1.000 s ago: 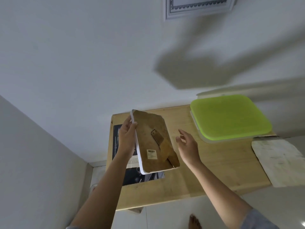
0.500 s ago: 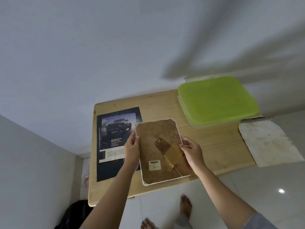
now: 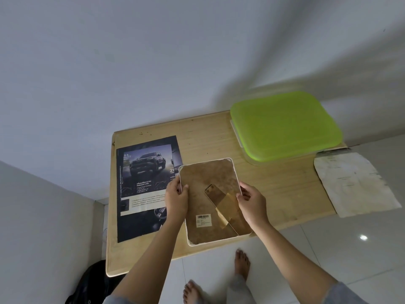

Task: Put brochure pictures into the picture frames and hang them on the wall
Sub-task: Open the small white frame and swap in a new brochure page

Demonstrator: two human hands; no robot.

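Note:
A white-edged picture frame (image 3: pixel 206 185) faces back-up over the wooden table (image 3: pixel 274 189), showing its brown backing board, a fold-out stand and a barcode sticker. My left hand (image 3: pixel 176 197) grips its left edge with the thumb on the backing. My right hand (image 3: pixel 252 202) grips the right edge beside the stand. A dark car brochure page (image 3: pixel 144 176) lies flat on the table to the left, partly under the frame and my left hand.
A clear box with a lime-green lid (image 3: pixel 285 126) stands at the table's back right against the wall. A stained white paper (image 3: pixel 355 183) hangs over the right edge. A black bag (image 3: pixel 87 284) sits on the floor at lower left. My bare feet (image 3: pixel 241 264) are below the table's front edge.
The frame came down from a tilted hold in my left hand alone to lie level over the table. My right hand took hold of its right edge. The view dropped, uncovering the brochure.

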